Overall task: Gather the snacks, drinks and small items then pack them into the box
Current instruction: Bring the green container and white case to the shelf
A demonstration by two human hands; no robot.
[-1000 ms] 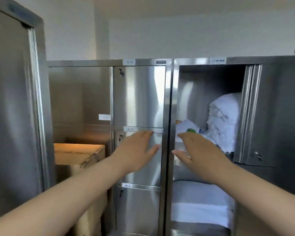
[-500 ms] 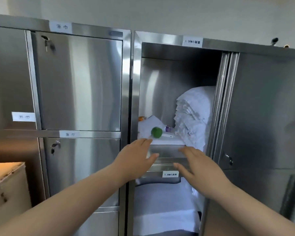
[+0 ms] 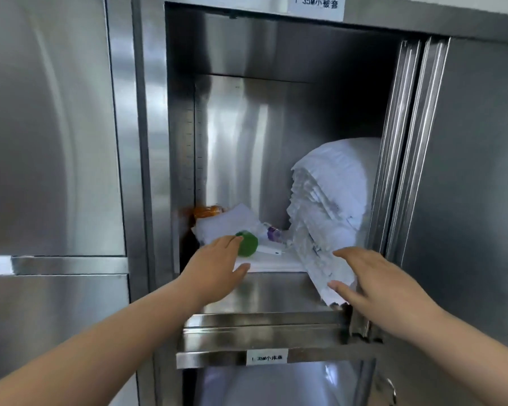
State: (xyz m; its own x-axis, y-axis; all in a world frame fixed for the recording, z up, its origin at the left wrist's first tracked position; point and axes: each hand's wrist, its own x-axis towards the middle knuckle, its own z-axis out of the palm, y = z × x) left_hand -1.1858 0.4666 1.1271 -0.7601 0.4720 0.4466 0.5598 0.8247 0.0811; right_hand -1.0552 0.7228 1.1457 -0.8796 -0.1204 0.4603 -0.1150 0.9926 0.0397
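Steel made up the whole cabinet [image 3: 147, 142]. One compartment stood open, with its door [image 3: 481, 200] swung to the right. A paper label [image 3: 317, 4] with printed characters sat on the frame above the opening, and a second label [image 3: 267, 358] was on the rail under the shelf [image 3: 276, 294].

The small items lay at the left back of that shelf. A green round thing [image 3: 249, 244] rested on flat white sheets [image 3: 232, 221]. A white stick [image 3: 269, 251] lay just to its right, and a purple item [image 3: 273, 233] lay behind the stick. An orange packet [image 3: 207, 211] was tucked in the far left corner, half hidden by the sheets. What these items were could not be told.

A tall pile of folded white linen [image 3: 335, 194] filled the right side. Its lower edge spilled forward over the shelf front.

The left hand [image 3: 217, 268] reached into the compartment palm down. Its fingers were straight and close together, the thumb was spread, and it held nothing. Its fingertips lay at the left edge of the green round thing, though contact could not be judged.

The right hand [image 3: 376, 285] hovered at the shelf's right front, just beside the hanging linen. Its fingers were loosely spread and its thumb pointed left in front of the cloth. It gripped nothing.
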